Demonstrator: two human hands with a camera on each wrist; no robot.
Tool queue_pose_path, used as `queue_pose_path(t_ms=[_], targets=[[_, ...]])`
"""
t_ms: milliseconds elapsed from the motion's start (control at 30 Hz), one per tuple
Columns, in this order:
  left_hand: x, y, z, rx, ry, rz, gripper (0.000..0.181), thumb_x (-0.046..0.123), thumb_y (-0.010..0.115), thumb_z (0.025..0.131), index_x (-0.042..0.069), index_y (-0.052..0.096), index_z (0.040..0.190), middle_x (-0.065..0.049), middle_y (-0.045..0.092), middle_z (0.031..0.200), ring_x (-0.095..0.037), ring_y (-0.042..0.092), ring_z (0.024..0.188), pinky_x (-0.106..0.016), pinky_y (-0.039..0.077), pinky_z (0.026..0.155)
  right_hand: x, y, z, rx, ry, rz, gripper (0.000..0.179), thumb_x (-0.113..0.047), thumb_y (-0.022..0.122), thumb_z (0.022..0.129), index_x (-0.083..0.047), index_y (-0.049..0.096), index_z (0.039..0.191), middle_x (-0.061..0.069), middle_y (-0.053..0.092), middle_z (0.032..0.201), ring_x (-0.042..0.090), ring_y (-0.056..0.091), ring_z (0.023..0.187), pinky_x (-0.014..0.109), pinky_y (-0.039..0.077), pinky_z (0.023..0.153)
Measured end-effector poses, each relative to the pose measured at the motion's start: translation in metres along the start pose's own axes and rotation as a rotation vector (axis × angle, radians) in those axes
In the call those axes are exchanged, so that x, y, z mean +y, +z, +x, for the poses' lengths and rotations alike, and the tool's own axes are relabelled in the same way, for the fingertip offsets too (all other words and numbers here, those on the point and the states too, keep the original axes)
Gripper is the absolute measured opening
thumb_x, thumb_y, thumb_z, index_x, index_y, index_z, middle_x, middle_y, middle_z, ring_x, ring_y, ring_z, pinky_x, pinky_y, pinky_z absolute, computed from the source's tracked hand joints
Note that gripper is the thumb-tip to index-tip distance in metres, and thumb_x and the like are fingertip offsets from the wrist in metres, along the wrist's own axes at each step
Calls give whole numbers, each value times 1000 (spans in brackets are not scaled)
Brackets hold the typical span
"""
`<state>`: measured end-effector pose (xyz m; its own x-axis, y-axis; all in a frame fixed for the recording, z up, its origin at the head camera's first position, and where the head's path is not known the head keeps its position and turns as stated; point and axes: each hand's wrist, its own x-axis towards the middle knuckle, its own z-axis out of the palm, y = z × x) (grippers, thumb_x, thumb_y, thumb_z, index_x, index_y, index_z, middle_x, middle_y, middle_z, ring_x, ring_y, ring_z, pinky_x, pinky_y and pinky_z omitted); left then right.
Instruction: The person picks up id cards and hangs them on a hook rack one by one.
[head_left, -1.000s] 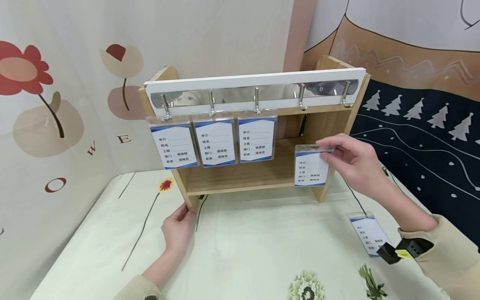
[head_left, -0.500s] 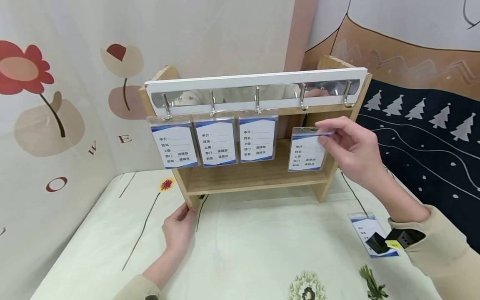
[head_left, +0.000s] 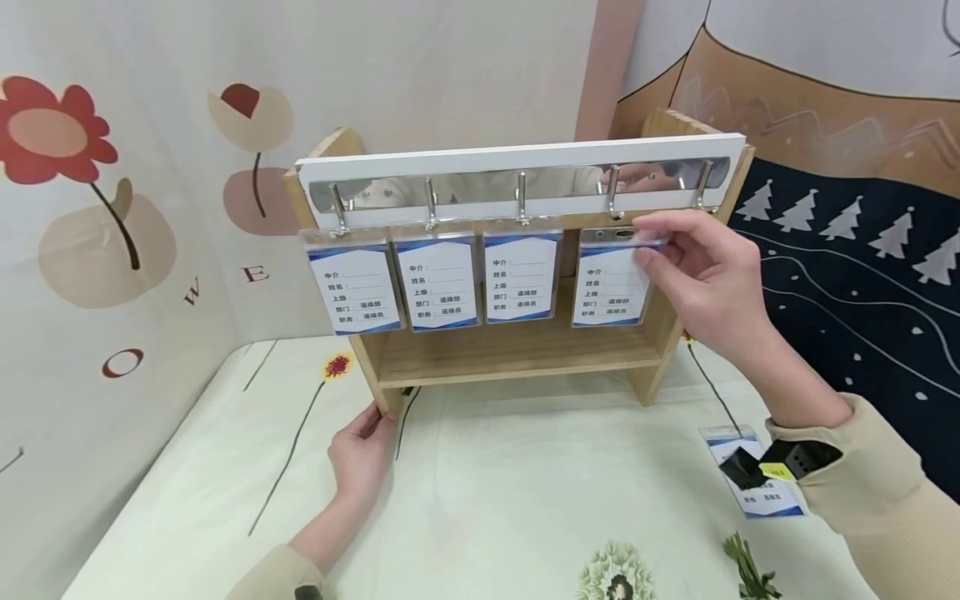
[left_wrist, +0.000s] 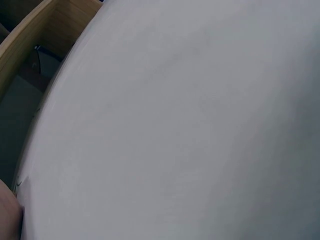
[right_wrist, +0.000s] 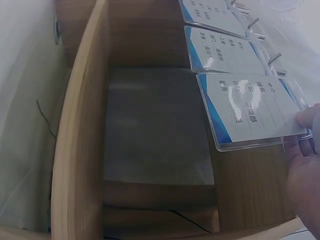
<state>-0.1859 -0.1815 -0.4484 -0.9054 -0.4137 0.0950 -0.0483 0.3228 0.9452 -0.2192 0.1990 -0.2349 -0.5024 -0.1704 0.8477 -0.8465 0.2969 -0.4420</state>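
Note:
My right hand point(head_left: 705, 271) pinches a clear-sleeved name badge point(head_left: 611, 283) by its upper right corner, between thumb and fingers. The badge's slotted top edge is just under the fourth hook point(head_left: 612, 193) of the white hook rail point(head_left: 517, 156); contact between them cannot be made out. In the right wrist view the held badge point(right_wrist: 252, 107) appears closest, fingers at its edge. Three matching badges, a left one point(head_left: 356, 287), a second point(head_left: 438, 283) and a third point(head_left: 522, 275), hang from the hooks to its left. My left hand point(head_left: 362, 454) grips the wooden shelf's point(head_left: 517, 354) lower left leg.
Another badge point(head_left: 757, 492) lies on the flower-print tablecloth point(head_left: 480, 500) at the right, partly covered by the right wrist's camera. The rightmost hook point(head_left: 702, 185) carries no badge. A patterned curtain point(head_left: 465, 75) stands behind the shelf.
My right hand has raised the badge from in front of the lower shelf board to just below the fourth hook, shifting slightly left. The left hand keeps its grip on the leg.

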Motion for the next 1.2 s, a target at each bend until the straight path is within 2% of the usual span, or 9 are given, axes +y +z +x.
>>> queue_pose_path(t_ms=[100, 233, 567, 1000, 1200], targets=[[0, 1, 0, 0, 0, 1, 41, 12, 63, 101, 0, 59, 140, -21, 64, 132, -33, 64, 121, -30, 54, 94, 2, 2, 2, 20, 2, 13, 35, 27, 63, 85, 11, 68, 116, 11, 70, 109, 16, 65, 95, 17, 53, 88], [0, 1, 0, 2, 0, 3, 41, 12, 63, 102, 0, 59, 140, -21, 65, 132, -33, 64, 121, -29, 54, 94, 4, 3, 3, 34, 2, 20, 35, 27, 63, 86, 9, 71, 115, 13, 69, 109, 15, 64, 95, 17, 53, 87], [-1, 1, 1, 3, 12, 5, 41, 12, 62, 101, -1, 60, 140, -21, 65, 131, -33, 65, 121, -31, 54, 95, 5, 7, 4, 73, -19, 42, 31, 26, 63, 86, 13, 70, 113, 3, 70, 105, 18, 62, 93, 17, 52, 83], [-1, 1, 1, 11, 14, 13, 40, 13, 63, 101, 0, 61, 139, -20, 66, 130, -32, 65, 120, -26, 54, 92, 0, 10, 5, 104, -32, -7, 33, 25, 64, 86, 10, 73, 114, 4, 71, 106, 15, 64, 93, 17, 53, 83], [-2, 1, 1, 11, 5, 17, 41, 12, 63, 101, 0, 60, 140, -20, 65, 130, -32, 65, 120, -31, 54, 94, 0, 12, 4, 120, -44, 1, 33, 24, 64, 87, 9, 73, 114, 4, 71, 107, 15, 63, 92, 18, 53, 83]])
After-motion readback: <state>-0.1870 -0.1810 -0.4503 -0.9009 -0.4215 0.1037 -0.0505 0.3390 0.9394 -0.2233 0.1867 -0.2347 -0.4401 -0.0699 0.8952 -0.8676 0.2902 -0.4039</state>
